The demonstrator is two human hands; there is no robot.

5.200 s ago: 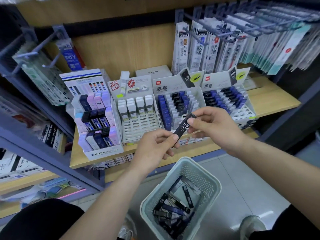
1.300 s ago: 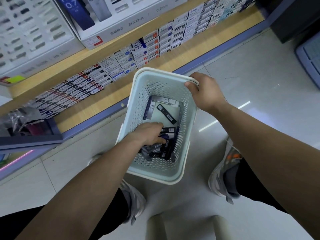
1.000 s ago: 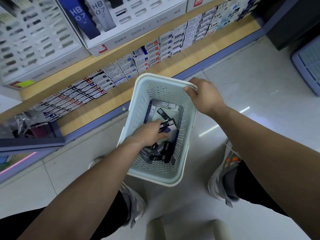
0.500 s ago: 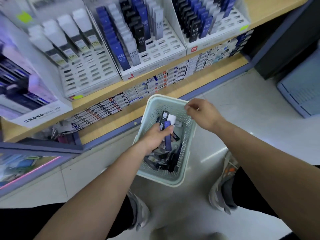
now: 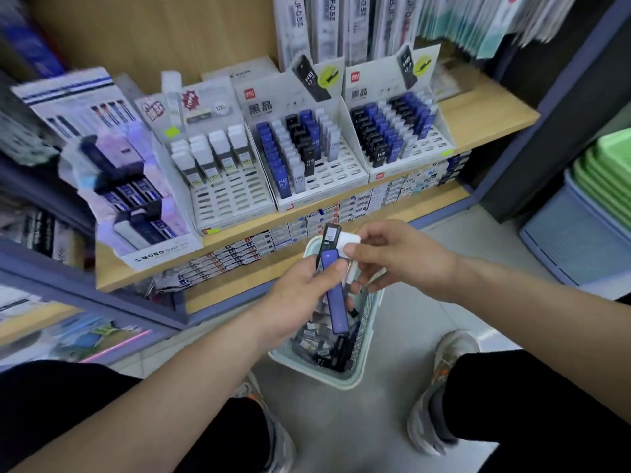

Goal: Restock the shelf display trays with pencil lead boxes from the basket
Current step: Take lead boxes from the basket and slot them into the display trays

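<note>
As the left hand (image 5: 300, 302) grips a blue box (image 5: 336, 302) with a black box (image 5: 330, 235) and the right hand (image 5: 406, 264) pinches a white box (image 5: 350, 244), tugging might drop one into the basket (image 5: 321, 375).

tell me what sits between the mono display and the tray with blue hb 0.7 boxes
In the head view, a white slotted tray of white-topped boxes stands between them, its front slots empty.
</note>
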